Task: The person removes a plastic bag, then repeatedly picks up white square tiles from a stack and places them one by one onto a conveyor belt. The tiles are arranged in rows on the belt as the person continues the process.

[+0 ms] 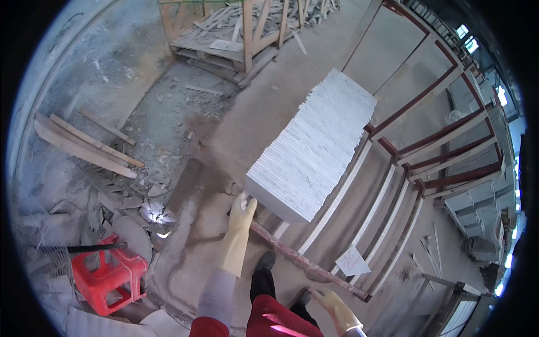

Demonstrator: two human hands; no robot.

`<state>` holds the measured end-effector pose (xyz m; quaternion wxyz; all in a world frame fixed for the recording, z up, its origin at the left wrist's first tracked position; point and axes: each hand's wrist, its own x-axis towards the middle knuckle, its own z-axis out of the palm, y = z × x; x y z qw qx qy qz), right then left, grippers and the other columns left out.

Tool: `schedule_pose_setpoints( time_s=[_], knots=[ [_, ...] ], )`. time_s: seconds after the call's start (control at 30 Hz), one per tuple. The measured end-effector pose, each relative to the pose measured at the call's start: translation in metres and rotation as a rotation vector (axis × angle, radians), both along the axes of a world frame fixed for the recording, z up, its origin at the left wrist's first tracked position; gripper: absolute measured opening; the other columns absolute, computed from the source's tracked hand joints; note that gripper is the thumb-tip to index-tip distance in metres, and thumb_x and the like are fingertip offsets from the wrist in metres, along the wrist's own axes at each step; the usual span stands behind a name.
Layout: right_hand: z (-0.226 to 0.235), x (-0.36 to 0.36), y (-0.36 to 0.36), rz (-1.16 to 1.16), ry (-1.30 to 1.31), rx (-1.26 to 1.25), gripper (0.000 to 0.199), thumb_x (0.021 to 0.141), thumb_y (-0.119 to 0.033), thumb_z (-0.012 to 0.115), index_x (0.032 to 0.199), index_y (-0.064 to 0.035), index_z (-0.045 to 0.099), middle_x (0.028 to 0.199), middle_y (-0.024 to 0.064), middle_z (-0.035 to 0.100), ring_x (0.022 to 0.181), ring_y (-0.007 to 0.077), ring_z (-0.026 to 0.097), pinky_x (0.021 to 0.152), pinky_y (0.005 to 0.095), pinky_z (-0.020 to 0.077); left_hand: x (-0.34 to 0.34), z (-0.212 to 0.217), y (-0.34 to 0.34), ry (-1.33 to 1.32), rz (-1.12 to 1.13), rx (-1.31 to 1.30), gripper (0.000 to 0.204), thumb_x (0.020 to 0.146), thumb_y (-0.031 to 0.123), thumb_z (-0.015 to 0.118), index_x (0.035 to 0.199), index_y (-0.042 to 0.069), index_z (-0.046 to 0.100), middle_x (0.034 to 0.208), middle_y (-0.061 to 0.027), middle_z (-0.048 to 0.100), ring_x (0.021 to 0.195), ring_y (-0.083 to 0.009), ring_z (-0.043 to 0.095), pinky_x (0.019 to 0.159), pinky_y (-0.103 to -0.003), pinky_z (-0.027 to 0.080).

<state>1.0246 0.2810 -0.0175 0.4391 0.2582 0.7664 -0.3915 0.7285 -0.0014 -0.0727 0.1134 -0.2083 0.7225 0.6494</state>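
A long stack of thin white-grey stone slabs stands on edge, close together, on a metal frame. My left hand, in a cream rubber glove, is at the near left corner of the stack. Its fingertips appear to touch the front slab's edge, with the thumb apart from the fingers. Low on the right, my right hand wears a matching glove. It hangs away from the stack with its fingers extended and holds nothing. A white paper sheet lies on the frame's bars, above and right of this hand.
The frame's front rail crosses just ahead of my feet, with open bars to the right. A red plastic stool stands at left near broken stone and wooden planks. A wooden crate of stone offcuts is at the back.
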Motion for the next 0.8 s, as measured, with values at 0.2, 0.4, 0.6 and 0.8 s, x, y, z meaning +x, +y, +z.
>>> schedule_pose_setpoints(
  time_s=[0.2, 0.4, 0.6, 0.8],
  knots=[
    [-0.074, -0.065, -0.028, -0.017, 0.083, 0.041, 0.038, 0.092, -0.033, 0.053, 0.114, -0.0046, 0.065, 0.106, 0.0120, 0.068, 0.100, 0.0208, 0.064, 0.089, 0.0318, 0.0468, -0.066, -0.075, 0.004, 0.104, -0.060, -0.406, 0.073, 0.081, 0.033, 0.072, 0.134, -0.008, 0.041, 0.132, -0.0270, 0.050, 0.122, -0.0353, 0.050, 0.103, -0.038, 0.039],
    [-0.075, -0.153, -0.020, -0.192, 0.142, 0.012, 0.038, 0.093, -0.032, 0.053, 0.120, -0.0065, 0.062, 0.100, 0.0133, 0.069, 0.096, 0.0199, 0.064, 0.084, 0.0314, 0.0481, -0.107, -0.078, 0.017, 0.047, -0.185, -0.522, 0.074, 0.083, 0.042, 0.070, 0.134, -0.003, 0.042, 0.131, -0.0235, 0.051, 0.122, -0.0321, 0.050, 0.102, -0.038, 0.039],
    [-0.081, -0.189, -0.013, -0.285, 0.062, 0.069, 0.043, 0.091, -0.031, 0.055, 0.128, -0.0086, 0.056, 0.108, 0.0158, 0.066, 0.099, 0.0220, 0.063, 0.085, 0.0335, 0.0484, -0.102, -0.086, 0.021, 0.020, -0.074, -0.403, 0.063, 0.085, 0.041, 0.070, 0.125, -0.002, 0.049, 0.119, -0.0200, 0.057, 0.111, -0.0292, 0.055, 0.095, -0.037, 0.043],
    [-0.109, -0.191, -0.026, -0.441, 0.280, 0.133, 0.052, 0.085, -0.026, 0.064, 0.132, -0.0069, 0.051, 0.118, 0.0187, 0.062, 0.111, 0.0296, 0.059, 0.094, 0.0365, 0.0463, -0.103, -0.089, 0.022, -0.006, -0.079, -0.387, 0.061, 0.086, 0.041, 0.068, 0.124, -0.003, 0.050, 0.120, -0.0175, 0.057, 0.110, -0.0259, 0.055, 0.094, -0.038, 0.042]
  ],
)
